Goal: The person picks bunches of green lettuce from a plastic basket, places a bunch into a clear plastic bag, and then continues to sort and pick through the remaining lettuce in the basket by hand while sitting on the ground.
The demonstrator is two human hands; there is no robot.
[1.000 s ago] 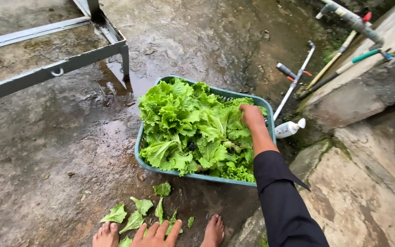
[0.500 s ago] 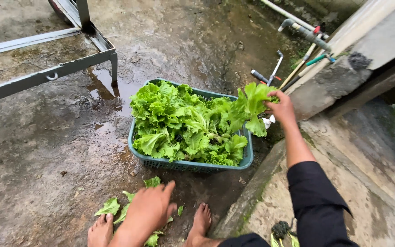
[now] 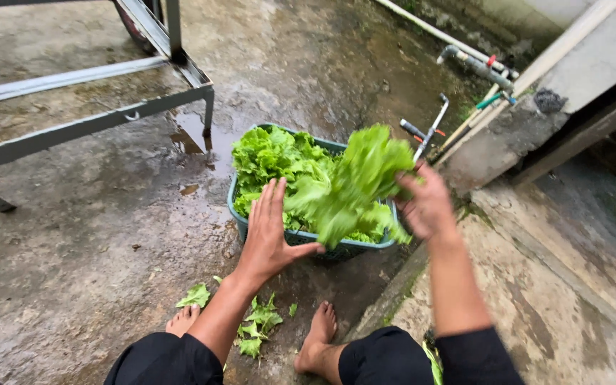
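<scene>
So the person is squatting barefoot on wet concrete with a teal basket (image 3: 365,249) right in front of the feet, and that basket is the thing to orient by. It's heaped full of lettuce (image 3: 272,160), so most of the pile looks untouched.

The right hand (image 3: 428,205) is closed around the stem end of one head of lettuce (image 3: 354,182), held up above the near right corner of the basket. It's motion-blurred, so the exact finger grip is hard to read, but the hand clearly has hold of it. The left hand (image 3: 271,239) is wide open, fingers spread, palm toward the lettuce at the basket's near rim, holding nothing; I can't tell whether it touches the leaves.

As for direction: the held head runs on a slant, stem end up by the right hand, leafy end fanning down and left toward the open hand.

A few loose leaf scraps (image 3: 254,331) lie on the ground between the feet, just on the near side of the basket, so I'd guess only a little trimming is done. A metal frame (image 3: 94,125) stands beyond the basket on the left, and pipes with a tap (image 3: 475,64) are beyond its right side.
</scene>
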